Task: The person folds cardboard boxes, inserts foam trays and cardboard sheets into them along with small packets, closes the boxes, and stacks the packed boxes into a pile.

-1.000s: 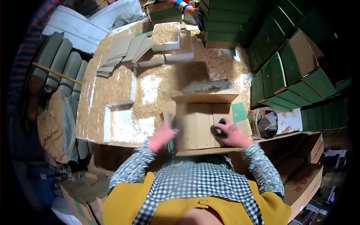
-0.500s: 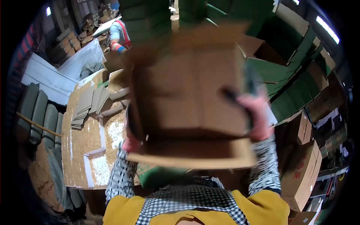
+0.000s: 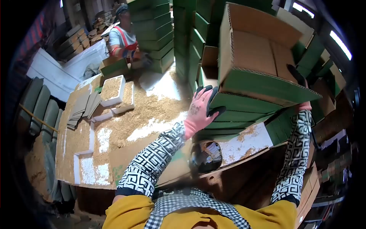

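An open cardboard box (image 3: 263, 86), green outside and brown inside, sits on top of a stack of green boxes (image 3: 240, 107) at the right. My left hand (image 3: 202, 108), in a pink glove with dark fingertips, has its fingers spread against the left side of the stack, just below the open box. My right hand (image 3: 301, 86), gloved the same way, is at the right side of the open box, with its dark fingers over the edge and the palm partly hidden behind a flap.
Sawdust covers the table (image 3: 145, 110), with grey sheets (image 3: 82, 107) and a white-sided tray (image 3: 113, 91) at the left. A co-worker (image 3: 124, 42) stands beyond, near tall green stacks (image 3: 152, 34). A round container (image 3: 206, 156) is below my left hand. Flat cardboard (image 3: 141, 152) lies near me.
The open box has gone from the table, up and to the right, onto the stack. My left hand has come off it to the stack's side. The view has tilted up, showing the co-worker.
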